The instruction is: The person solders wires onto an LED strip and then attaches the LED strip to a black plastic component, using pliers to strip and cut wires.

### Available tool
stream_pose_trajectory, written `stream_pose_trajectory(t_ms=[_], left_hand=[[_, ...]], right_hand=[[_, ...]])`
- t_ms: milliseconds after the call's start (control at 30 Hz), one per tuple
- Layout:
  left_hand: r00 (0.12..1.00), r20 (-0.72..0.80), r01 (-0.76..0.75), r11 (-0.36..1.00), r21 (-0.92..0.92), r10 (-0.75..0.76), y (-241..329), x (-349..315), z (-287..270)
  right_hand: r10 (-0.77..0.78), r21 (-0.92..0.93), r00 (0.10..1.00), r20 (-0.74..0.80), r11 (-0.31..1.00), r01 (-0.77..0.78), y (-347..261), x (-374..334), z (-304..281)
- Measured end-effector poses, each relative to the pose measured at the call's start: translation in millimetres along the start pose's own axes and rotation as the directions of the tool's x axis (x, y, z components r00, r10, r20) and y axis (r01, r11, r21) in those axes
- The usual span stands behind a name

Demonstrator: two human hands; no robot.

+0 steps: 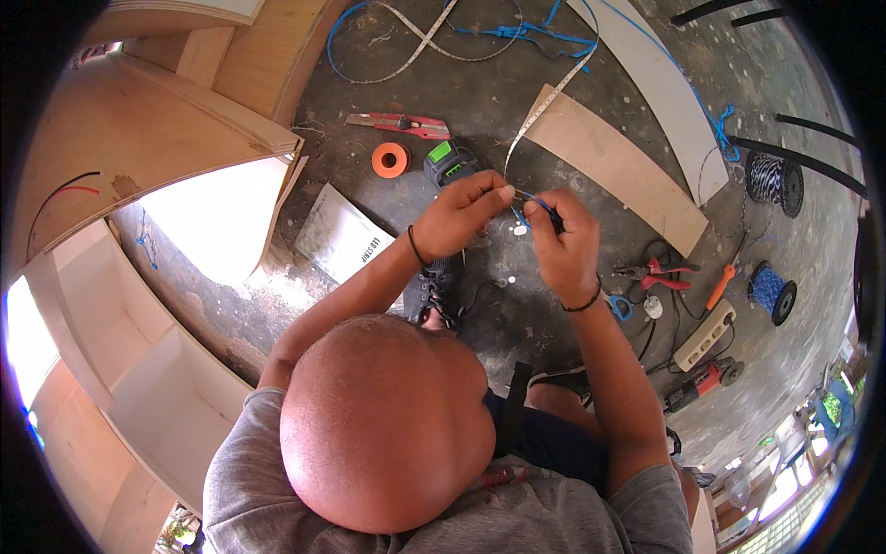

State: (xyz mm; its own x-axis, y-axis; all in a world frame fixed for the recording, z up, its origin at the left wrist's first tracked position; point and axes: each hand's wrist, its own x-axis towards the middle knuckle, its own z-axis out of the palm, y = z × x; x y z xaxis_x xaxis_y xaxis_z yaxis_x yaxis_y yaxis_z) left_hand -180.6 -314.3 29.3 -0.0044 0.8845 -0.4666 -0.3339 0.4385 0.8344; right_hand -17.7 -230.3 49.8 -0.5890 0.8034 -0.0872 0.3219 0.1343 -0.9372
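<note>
My left hand (464,214) is closed in a pinch at the lower end of a thin white LED strip (537,113), which trails up and away across the floor. Close beside it, my right hand (567,242) pinches a thin blue and dark wire (540,202). The wire reaches toward my left fingertips, but whether it touches the strip is too small to tell. A black and green measuring tape or battery-like block (452,163) lies just beyond my left hand. Past that are an orange spool (390,160) and a red utility knife (399,124).
Wooden cabinet panels (138,129) stand at left, with a white package (343,235) nearby. Long boards (614,166) lie far right. Red pliers (663,274), blue-handled scissors (619,307), an orange screwdriver (721,287), a power strip (704,337), an angle grinder (704,385) and wire spools (773,183) lie at right.
</note>
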Motion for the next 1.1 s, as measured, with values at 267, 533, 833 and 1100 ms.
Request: stream_pose_trajectory(t_ms=[267, 533, 833, 1100], left_hand=[[0.978, -0.062, -0.175, 0.941, 0.291, 0.201, 3.4, 1.3, 6.4], [0.985, -0.010, -0.158, 0.918, 0.364, 0.174, 5.6, 0.2, 1.4], [0.904, 0.367, 0.393, 0.761, -0.516, -0.218, -15.4, 6.1, -18.1], [0.961, 0.051, -0.178, 0.466, 0.867, 0.272, 3.4, 12.0, -26.9]], right_hand=[[0.090, 0.043, 0.996, -0.014, 0.995, -0.089, 0.7, -0.8, -0.3], [-0.018, -0.016, 1.000, -0.015, 1.000, 0.017, 2.5, -1.2, 0.8], [-0.109, -0.116, 0.993, 0.048, 0.987, 0.114, 2.4, -3.2, 2.1], [0.063, -0.017, 0.998, -0.022, 0.998, -0.064, 18.7, -4.4, -2.3]])
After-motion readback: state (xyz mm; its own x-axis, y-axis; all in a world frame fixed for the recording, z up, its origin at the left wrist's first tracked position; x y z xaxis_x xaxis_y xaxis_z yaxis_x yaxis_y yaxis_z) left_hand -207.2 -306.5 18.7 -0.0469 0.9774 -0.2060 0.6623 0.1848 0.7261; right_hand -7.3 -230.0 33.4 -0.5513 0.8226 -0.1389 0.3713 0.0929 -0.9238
